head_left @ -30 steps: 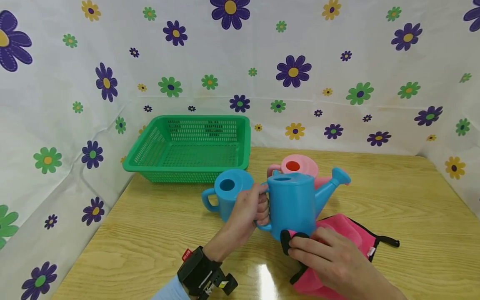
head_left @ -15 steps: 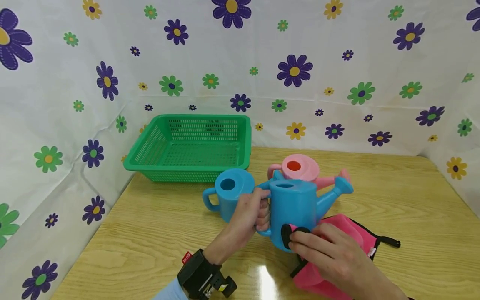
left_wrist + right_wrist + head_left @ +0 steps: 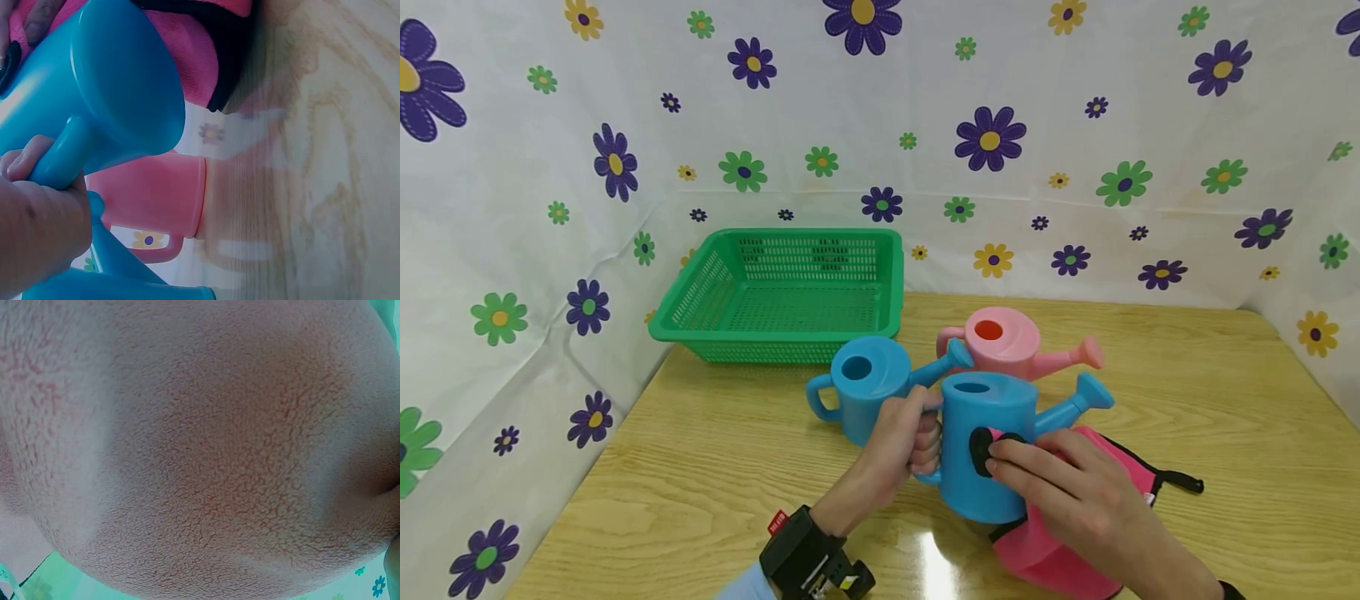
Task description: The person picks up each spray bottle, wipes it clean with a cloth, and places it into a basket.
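Observation:
In the head view my left hand [image 3: 906,442] grips the handle of a blue watering can [image 3: 988,417], its fingers curled round it. The can is held up off the wooden table, and its base shows in the left wrist view. My right hand [image 3: 1075,492] holds a pink cloth with black edging [image 3: 1037,550] and presses a bunched corner of it to the can's near side. Pink fabric [image 3: 206,450] fills most of the right wrist view. Behind my left hand stands a second blue watering can [image 3: 868,375]; a pink watering can [image 3: 1000,342] is just beyond the held one.
A green plastic basket [image 3: 782,338] with slotted walls sits at the table's back left. White flower-patterned sheeting [image 3: 820,108] rises behind the wooden table [image 3: 700,467] and along its sides. The cloth's black loop [image 3: 1180,480] lies out to the right.
The held can has come down and a little nearer. The cloth and my right fingers have slid up its side. The second can's spout and the pink spout now show more fully.

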{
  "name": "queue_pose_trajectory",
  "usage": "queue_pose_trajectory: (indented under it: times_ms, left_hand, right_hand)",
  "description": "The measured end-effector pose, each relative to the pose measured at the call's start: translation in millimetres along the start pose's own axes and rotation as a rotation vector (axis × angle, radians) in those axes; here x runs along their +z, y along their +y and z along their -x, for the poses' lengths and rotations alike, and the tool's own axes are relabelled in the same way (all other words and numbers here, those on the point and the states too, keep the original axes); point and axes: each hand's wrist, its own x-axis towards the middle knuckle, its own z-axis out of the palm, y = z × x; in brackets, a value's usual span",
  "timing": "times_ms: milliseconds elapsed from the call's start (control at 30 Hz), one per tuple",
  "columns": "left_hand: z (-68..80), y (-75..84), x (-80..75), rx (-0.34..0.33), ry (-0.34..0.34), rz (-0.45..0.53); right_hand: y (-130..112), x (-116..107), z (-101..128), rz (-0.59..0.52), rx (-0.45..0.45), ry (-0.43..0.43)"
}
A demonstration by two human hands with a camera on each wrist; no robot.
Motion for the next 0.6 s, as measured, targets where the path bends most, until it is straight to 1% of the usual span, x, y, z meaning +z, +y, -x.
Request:
queue_pose_trajectory:
  times_ms: [167,267,367,600]
  left_hand:
    - [1.5,-1.1,-0.4,0.008,-0.004,-0.008]
    - [2.0,-0.7,-0.4,0.008,-0.01,-0.006]
    - [3.1,-0.7,-0.7,0.004,-0.012,-0.004]
    - [4.8,-1.5,-0.4,0.003,-0.021,-0.005]
  right_hand:
    - [6,-2,-6,0.025,-0.005,0.066]
    - [9,-3,-9,0.022,0.012,0.099]
    - [11,-6,-10,0.025,0.036,0.102]
    - [16,-12,-8,0.01,0.134,0.078]
